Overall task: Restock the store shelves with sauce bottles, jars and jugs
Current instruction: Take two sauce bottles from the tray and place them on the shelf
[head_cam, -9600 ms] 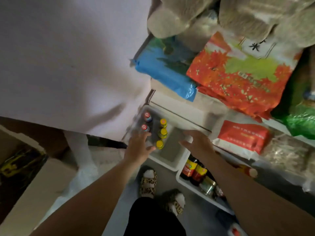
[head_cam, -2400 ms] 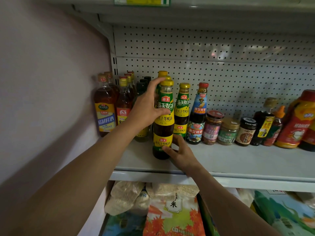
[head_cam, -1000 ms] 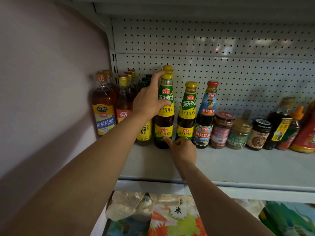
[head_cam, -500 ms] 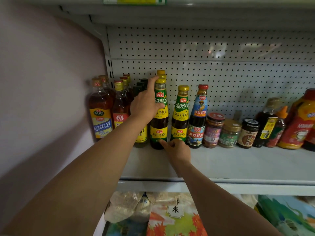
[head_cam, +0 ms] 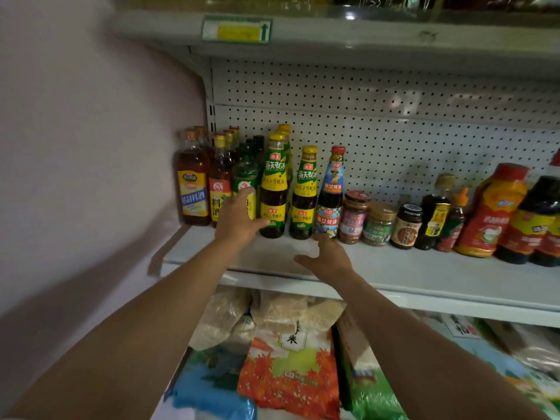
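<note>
While both arms reach toward the shelf, this is what stands before them.
Left hand: fingers loosely spread and holding nothing, blurred, just in front of the green-labelled bottle; whether it touches any bottle I cannot tell.
Right hand: relaxed and holding nothing, over the shelf's front, below the blue-labelled bottle.
Oyster sauce bottle: upright near the shelf's left end; yellow cap, green and yellow label, dark sauce inside.
Its twin: same colours, just beside it on the right; another yellow cap shows behind.
Amber bottles: against the wall at far left.
Jars: a short row further right, then red-capped jugs.
Lower shelf: rice bags.
</note>
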Tool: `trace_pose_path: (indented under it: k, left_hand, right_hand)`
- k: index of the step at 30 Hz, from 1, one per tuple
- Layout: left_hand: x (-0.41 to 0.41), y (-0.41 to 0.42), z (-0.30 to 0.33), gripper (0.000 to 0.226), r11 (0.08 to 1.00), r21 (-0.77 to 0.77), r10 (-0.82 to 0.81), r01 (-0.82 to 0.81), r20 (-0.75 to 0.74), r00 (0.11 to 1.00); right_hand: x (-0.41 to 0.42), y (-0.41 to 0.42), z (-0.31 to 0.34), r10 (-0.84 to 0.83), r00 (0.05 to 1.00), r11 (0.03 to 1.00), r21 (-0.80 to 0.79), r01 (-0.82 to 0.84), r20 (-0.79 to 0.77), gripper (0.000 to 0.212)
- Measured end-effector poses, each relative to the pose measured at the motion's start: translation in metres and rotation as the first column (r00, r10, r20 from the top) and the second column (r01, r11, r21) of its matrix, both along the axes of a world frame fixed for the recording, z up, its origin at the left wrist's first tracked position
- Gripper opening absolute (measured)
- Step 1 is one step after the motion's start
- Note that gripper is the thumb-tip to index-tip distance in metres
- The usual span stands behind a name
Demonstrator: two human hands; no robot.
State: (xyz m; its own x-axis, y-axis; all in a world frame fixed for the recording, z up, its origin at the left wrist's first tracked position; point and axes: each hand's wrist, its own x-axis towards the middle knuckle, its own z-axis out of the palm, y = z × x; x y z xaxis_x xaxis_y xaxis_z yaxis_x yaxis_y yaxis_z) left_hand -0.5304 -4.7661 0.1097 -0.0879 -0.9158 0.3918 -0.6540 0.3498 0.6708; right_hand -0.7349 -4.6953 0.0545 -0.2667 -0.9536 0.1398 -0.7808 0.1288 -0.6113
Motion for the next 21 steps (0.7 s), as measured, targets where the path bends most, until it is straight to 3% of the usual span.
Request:
trace_pose_path:
  k: [7, 11, 14, 21]
  left_hand:
    - [0.026, 0.086, -0.080, 0.051, 0.978, 0.167, 0.123, -0.122, 0.004, 0.992]
    - [0.020, 0.135, -0.124, 0.058, 0.967, 0.187, 0.152, -0.175, 0.131, 0.980]
    - [0.024, 0.168, -0.153, 0.068, 0.937, 0.290, 0.163, -0.196, 0.133, 0.978]
    - [0.047, 0.210, -0.196, 0.061, 0.887, 0.400, 0.188, -0.231, 0.146, 0.971]
  right_hand:
    - [0.003, 0.065, -0.031, 0.159, 0.970, 0.987, 0.014, -0.159, -0.183, 0.074]
    - [0.004, 0.103, -0.054, 0.207, 0.929, 0.976, -0.006, -0.219, -0.306, 0.067]
    - [0.007, 0.128, -0.080, 0.259, 0.923, 0.966, 0.069, -0.250, -0.283, 0.067]
    - [0.008, 0.148, -0.138, 0.320, 0.921, 0.930, 0.257, -0.262, -0.221, 0.069]
